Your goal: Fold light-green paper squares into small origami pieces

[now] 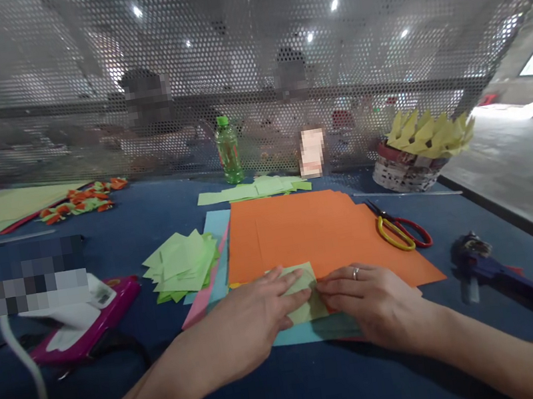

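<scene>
A light green paper square (307,297) lies on the near part of the stacked coloured sheets. My left hand (250,320) rests on its left side, fingers stretched and pressing it flat. At the paper's right edge, my right hand (373,300) has its fingers held together and bent on the edge; its thumb is hidden. Under the hands are a large orange sheet (296,228) and a blue sheet (312,332). To the left sits a loose pile of light green paper squares (183,263). Scissors (396,233) with yellow and red handles lie on the orange sheet's right side.
A hot glue gun (517,284) lies at right. Behind stand a green bottle (228,151), green paper strips (257,189) and a basket (403,168) with yellow folded paper. A magenta-and-white device (88,322) with cables is at left. Perforated metal (239,28) closes off the back.
</scene>
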`<move>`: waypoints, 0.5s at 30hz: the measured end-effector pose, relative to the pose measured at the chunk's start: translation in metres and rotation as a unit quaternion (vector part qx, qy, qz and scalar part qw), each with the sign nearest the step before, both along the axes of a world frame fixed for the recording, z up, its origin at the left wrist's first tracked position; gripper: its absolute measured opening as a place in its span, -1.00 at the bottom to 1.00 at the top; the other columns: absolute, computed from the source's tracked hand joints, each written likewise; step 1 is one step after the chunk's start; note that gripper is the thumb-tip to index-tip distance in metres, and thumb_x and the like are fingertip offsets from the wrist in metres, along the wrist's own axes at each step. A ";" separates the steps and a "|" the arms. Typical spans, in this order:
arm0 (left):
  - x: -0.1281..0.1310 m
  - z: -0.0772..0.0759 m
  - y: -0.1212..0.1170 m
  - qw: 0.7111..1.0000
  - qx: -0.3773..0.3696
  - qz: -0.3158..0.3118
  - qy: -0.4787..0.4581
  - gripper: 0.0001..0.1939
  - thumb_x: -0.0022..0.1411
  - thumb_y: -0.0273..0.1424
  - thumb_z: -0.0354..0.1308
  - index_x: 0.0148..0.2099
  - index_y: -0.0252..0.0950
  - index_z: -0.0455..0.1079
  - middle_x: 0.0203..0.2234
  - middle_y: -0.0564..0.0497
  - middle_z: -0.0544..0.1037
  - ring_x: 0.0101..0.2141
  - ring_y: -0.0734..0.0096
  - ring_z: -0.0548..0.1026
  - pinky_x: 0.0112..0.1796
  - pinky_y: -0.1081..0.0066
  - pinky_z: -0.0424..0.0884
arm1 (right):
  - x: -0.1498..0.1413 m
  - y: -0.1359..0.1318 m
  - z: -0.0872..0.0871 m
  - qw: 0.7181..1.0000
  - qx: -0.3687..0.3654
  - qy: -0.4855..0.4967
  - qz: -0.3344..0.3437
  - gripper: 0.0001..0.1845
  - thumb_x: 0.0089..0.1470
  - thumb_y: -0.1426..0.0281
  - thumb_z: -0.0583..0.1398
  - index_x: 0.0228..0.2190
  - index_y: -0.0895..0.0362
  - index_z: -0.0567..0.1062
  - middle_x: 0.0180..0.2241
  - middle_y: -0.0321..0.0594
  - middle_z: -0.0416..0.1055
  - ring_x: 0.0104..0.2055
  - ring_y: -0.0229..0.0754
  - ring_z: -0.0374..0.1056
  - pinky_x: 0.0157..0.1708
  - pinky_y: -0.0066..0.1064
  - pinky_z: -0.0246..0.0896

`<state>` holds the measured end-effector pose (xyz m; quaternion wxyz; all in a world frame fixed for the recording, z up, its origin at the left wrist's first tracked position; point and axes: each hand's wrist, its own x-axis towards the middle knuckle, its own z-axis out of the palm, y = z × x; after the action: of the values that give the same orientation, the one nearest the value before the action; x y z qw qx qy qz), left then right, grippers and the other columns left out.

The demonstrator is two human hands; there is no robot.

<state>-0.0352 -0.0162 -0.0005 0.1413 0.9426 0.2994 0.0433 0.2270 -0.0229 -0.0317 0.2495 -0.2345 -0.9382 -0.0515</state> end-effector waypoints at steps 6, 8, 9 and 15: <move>0.005 0.000 -0.001 1.000 -0.013 -0.005 -0.028 -0.38 0.34 -0.61 0.00 0.38 -0.09 0.14 0.37 0.08 0.16 0.36 0.29 0.05 0.34 0.26 -0.03 | -0.002 -0.001 0.003 1.000 0.012 -0.003 0.002 -0.74 0.16 0.63 0.07 -0.26 0.18 0.53 -0.14 -0.07 0.60 -0.11 -0.12 0.51 -0.07 -0.30 0.44; 0.008 -0.002 -0.002 1.000 -0.006 0.002 -0.027 -0.43 0.35 -0.58 0.00 0.35 -0.14 0.19 0.35 0.03 0.19 0.35 0.25 0.09 0.33 0.23 0.01 | -0.003 -0.001 0.004 1.000 0.012 -0.002 0.001 -0.73 0.16 0.63 0.06 -0.27 0.18 0.53 -0.15 -0.07 0.60 -0.11 -0.12 0.51 -0.07 -0.30 0.44; 0.009 -0.004 -0.003 1.000 0.000 0.004 -0.027 -0.45 0.35 -0.58 -0.01 0.34 -0.18 0.21 0.35 0.00 0.20 0.35 0.25 0.10 0.32 0.23 0.03 | -0.003 -0.001 0.004 1.000 0.011 -0.001 0.001 -0.73 0.17 0.63 0.05 -0.28 0.18 0.53 -0.16 -0.07 0.60 -0.11 -0.11 0.51 -0.07 -0.30 0.44; 0.013 -0.013 -0.006 0.999 0.040 -0.017 0.001 -0.29 0.17 -0.73 -0.08 0.35 -0.32 0.17 0.36 -0.08 0.16 0.36 0.35 0.07 0.32 0.30 0.05 | -0.003 -0.001 0.003 1.000 -0.003 0.000 0.004 -0.69 0.18 0.65 0.02 -0.26 0.21 0.54 -0.15 -0.08 0.59 -0.11 -0.08 0.49 -0.07 -0.26 0.45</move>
<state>-0.0218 -0.0222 -0.0137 0.1042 0.9523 0.2821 0.0516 0.2245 -0.0236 -0.0290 0.2488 -0.2315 -0.9392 -0.0479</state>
